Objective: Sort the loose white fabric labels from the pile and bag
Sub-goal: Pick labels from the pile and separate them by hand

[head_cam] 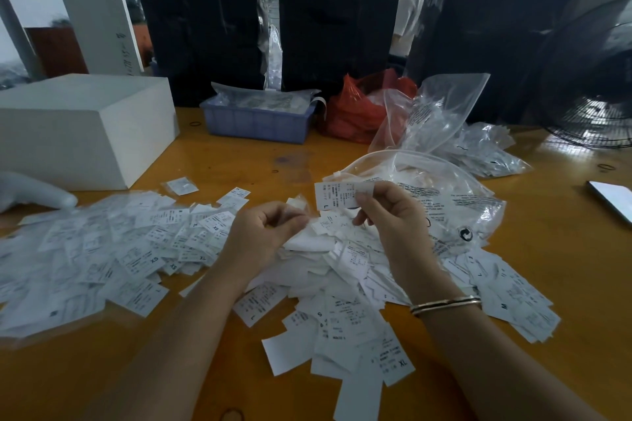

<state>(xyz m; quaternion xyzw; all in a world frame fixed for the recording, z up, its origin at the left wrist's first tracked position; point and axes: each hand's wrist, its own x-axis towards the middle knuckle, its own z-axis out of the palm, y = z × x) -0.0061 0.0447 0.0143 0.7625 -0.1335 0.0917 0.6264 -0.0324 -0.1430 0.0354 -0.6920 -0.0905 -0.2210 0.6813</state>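
Above the pile's middle, the right hand [386, 212] pinches one label [337, 195] between thumb and fingertips, held up with an "L" readable at its lower left corner. Two thin bangles [446, 304] ring that wrist. Just beside it at 9 o'clock, the left hand [263, 232] has its fingers curled round a small scrap of clear film [297, 203], resting on the pile [335, 270] of loose white labels.

Under the hands the heap spreads toward 6 o'clock, where size marks "S", "XL" and "L" can be read. At 9 o'clock lies a wider spread of labels in clear sleeves [102, 249], showing "XS" three times and "XL" once. At 4 o'clock a smaller batch [513, 294] shows "M".

Touching the pile at 2 o'clock sits the clear bag [437, 202], printed with small black text too fine to read and a round recycling mark. Farther out at 1 o'clock, another clear bag [441, 113] stands puffed up, with more bagged labels [485, 150] beside it.

At 12 o'clock are a blue tray [256, 121] and a red bag [355, 113]; at 10 o'clock, a white box [78, 126]. Three black bundles [338, 20] wall off the table's [547, 249] far edge, and a fan [595, 106] sits at 2 o'clock.
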